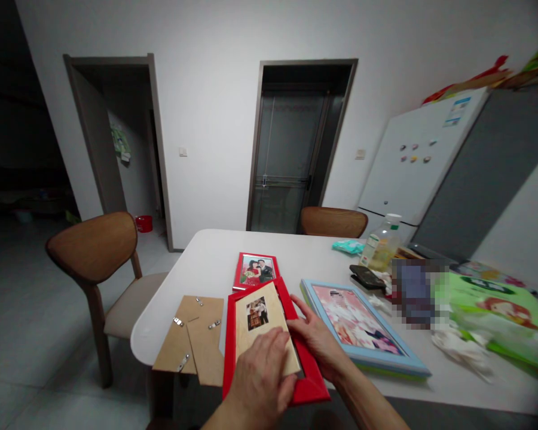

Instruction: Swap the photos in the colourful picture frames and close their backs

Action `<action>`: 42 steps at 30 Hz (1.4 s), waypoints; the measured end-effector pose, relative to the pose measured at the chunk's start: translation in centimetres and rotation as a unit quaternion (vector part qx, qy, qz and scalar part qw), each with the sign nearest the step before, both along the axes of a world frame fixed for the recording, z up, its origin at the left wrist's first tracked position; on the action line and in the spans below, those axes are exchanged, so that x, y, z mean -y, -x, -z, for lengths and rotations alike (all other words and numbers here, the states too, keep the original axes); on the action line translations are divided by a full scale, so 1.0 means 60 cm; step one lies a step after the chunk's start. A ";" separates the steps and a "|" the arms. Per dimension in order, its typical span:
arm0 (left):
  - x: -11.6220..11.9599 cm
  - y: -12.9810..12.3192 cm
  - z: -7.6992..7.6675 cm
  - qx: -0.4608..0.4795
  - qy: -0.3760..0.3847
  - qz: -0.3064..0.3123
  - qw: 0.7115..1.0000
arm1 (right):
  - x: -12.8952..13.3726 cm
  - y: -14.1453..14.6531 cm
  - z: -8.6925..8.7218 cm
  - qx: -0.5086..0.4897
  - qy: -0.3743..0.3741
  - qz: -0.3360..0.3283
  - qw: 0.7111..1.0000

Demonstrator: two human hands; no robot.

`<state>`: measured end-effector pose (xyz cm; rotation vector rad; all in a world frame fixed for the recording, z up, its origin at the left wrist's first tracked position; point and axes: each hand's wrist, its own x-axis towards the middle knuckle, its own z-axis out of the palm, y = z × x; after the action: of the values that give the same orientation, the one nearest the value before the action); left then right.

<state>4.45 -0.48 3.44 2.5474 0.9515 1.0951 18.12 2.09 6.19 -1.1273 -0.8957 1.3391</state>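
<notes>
A red picture frame [311, 382] is tilted at the table's near edge. A cream board [246, 298] with a small photo [257, 313] on it lies at a slant inside the frame. My left hand [264, 370] rests over the lower part of the board, fingers together and bent on it. My right hand [316, 337] grips the frame's right side, its thumb near the board's edge. Left of the frame lies a brown backing board [170, 346] with metal clips and a folded-out stand. Behind is a smaller red frame [256, 272] with a couple's picture.
A light blue frame [358, 322] lies to the right. Beyond it are a bottle [380, 245], a black object [366, 277], crumpled tissues [464, 346] and a green package [502, 310]. Wooden chairs stand left [94, 245] and behind the white table [206, 251].
</notes>
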 end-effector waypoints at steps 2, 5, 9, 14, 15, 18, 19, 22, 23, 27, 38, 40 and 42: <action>0.000 0.011 -0.009 0.019 -0.045 0.015 0.999 | -0.004 -0.008 0.010 0.035 -0.003 0.000 0.999; -0.003 0.046 -0.021 0.114 -0.052 -0.052 0.991 | -0.015 -0.029 0.037 0.149 -0.005 0.015 0.989; -0.011 0.106 -0.018 0.282 0.072 -0.215 0.932 | -0.029 -0.056 0.076 0.368 -0.012 0.054 0.928; -0.018 0.161 0.048 0.353 0.205 -0.240 0.881 | -0.032 -0.063 0.095 0.528 -0.038 0.085 0.844; -0.018 0.167 0.064 0.345 0.215 -0.239 0.882 | -0.032 -0.062 0.095 0.543 -0.042 0.088 0.834; -0.017 0.180 0.097 0.294 0.213 -0.254 0.896 | -0.032 -0.060 0.100 0.571 -0.049 0.089 0.815; -0.016 0.182 0.101 0.272 0.207 -0.260 0.903 | -0.032 -0.060 0.102 0.576 -0.051 0.089 0.811; -0.014 0.188 0.100 0.190 0.172 -0.269 0.929 | -0.034 -0.065 0.108 0.580 -0.059 0.093 0.807; -0.013 0.188 0.097 0.159 0.151 -0.267 0.938 | -0.035 -0.066 0.108 0.581 -0.063 0.096 0.806; -0.011 0.178 0.087 0.043 0.052 -0.238 0.969 | -0.031 -0.047 0.096 0.585 -0.121 0.118 0.793; -0.015 0.130 0.074 -0.117 0.027 -0.126 0.985 | -0.050 0.102 0.086 0.225 -0.094 0.022 0.970; -0.024 0.124 0.070 -0.095 0.001 -0.128 0.987 | -0.046 0.119 0.063 0.156 -0.124 0.026 0.980; -0.034 0.120 0.062 -0.052 -0.030 -0.128 0.990 | -0.036 0.131 0.036 0.102 -0.155 0.020 0.982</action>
<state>-2.72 1.55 -0.26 2.6062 1.3222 1.0784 10.26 4.28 4.05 -1.0424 -1.1806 1.0204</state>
